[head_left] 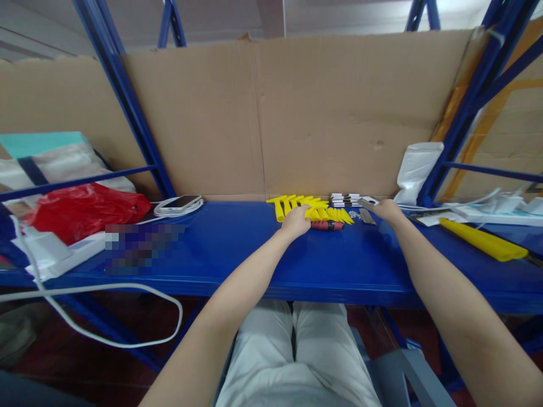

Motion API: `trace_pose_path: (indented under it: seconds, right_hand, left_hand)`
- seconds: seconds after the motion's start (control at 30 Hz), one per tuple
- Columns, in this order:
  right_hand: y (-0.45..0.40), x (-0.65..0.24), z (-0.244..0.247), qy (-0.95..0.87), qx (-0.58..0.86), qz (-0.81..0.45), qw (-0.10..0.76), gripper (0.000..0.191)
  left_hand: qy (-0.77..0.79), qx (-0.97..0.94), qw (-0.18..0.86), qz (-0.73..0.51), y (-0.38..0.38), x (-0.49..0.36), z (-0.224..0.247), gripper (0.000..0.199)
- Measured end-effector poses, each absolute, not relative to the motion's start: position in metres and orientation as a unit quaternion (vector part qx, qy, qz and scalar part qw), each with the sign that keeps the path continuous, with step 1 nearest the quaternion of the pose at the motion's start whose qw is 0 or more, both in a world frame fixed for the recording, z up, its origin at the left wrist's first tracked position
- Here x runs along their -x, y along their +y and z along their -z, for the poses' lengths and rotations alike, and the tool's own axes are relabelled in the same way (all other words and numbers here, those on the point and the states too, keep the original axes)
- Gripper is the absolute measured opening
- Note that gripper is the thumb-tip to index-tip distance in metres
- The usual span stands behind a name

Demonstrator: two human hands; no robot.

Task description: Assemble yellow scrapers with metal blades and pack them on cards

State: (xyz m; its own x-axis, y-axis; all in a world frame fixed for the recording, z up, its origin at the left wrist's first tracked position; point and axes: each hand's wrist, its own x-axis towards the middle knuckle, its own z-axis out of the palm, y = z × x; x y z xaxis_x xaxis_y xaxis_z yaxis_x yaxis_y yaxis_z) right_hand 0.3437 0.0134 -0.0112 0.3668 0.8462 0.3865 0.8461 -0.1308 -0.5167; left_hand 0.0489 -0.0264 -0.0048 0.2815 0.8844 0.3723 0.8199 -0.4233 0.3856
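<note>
Two pale trouser legs (265, 345) of mine sit under the blue table (237, 243), and my bare arms reach over it to the parts near its back. Nearest in that cluster lies a red tool (330, 225), in neither hand. My left hand (297, 221) is bent over the row of yellow parts (287, 204), touching them, but whether it has closed on one I cannot tell. Just beyond the tool are small yellow pieces (340, 216), loose silver bits (354, 215) and a flat grey plate (367, 216). My right hand (389, 211) has its fingers drawn in at another grey piece (366, 204) (too small to tell whether it is pinched or only touched). Beyond, black-and-white pieces (345, 199) lie stacked before the cardboard (339, 113). I judge it early going: sorting into groups looks done, yet the groups lie apart, I make out nothing joined, and nearly all the handling seems left.
</note>
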Motion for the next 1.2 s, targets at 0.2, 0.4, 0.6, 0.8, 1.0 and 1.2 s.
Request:
trace_pose_path:
  seconds: [0.2, 0.4, 0.6, 0.8, 1.0, 1.2]
  right_hand:
    - [-0.001, -0.305, -0.008, -0.579, 0.691, -0.083, 0.425, 0.017]
    - [-0.015, -0.26, -0.013, -0.6, 0.586, -0.203, 0.505, 0.019]
    - [-0.025, -0.231, -0.014, -0.581, 0.576, -0.248, 0.519, 0.017]
    - [-0.026, -0.224, -0.011, -0.584, 0.58, -0.258, 0.507, 0.022]
    - [-0.024, -0.229, -0.007, -0.622, 0.565, -0.23, 0.491, 0.022]
    - [-0.02, -0.233, -0.005, -0.68, 0.559, -0.184, 0.437, 0.023]
  left_hand:
    - [0.535, -0.801, 0.052, -0.264, -0.026, -0.05, 0.005, 0.049]
    - [0.549, -0.793, 0.044, -0.258, -0.029, -0.05, 0.003, 0.061]
    - [0.536, -0.798, 0.048, -0.271, -0.031, -0.052, 0.002, 0.065]
    - [0.51, -0.809, 0.052, -0.288, -0.03, -0.052, 0.003, 0.066]
    - [0.485, -0.82, 0.058, -0.298, -0.028, -0.051, 0.005, 0.068]
    - [0.478, -0.836, 0.045, -0.267, -0.033, -0.051, 0.002, 0.065]
